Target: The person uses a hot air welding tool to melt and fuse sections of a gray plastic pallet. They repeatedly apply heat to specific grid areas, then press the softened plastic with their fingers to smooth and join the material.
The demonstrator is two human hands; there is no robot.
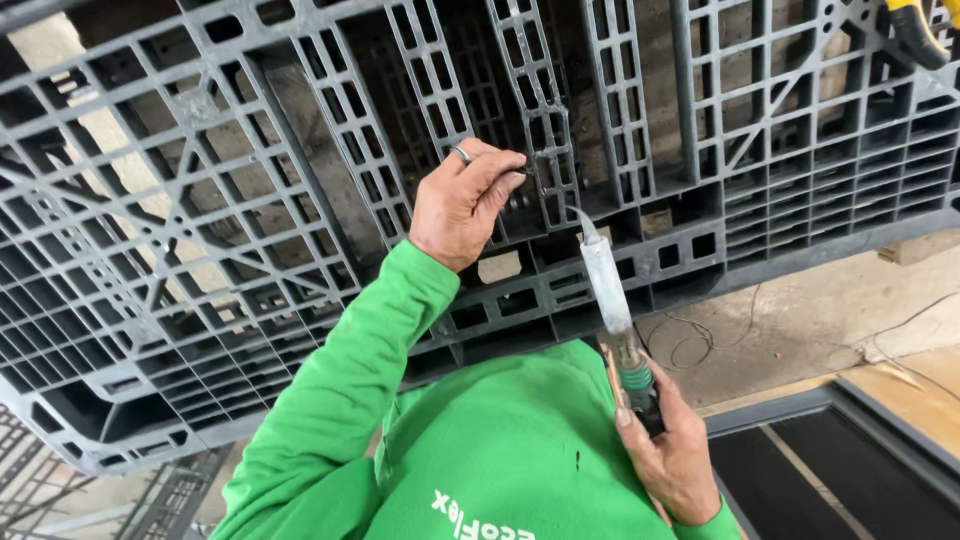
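Green sleeve nearest; left hand pinches grey plastic pallet rib at 12 o'clock. Right hand grips welding tool, 5 o'clock. Concrete floor at 3 o'clock.

A concrete floor is seen beneath the raised dark grey plastic pallet, with thin loose wires lying on it, a light wooden board at its edge, and a dark-framed panel beside that.

Hands on grey pallet, soldering tool
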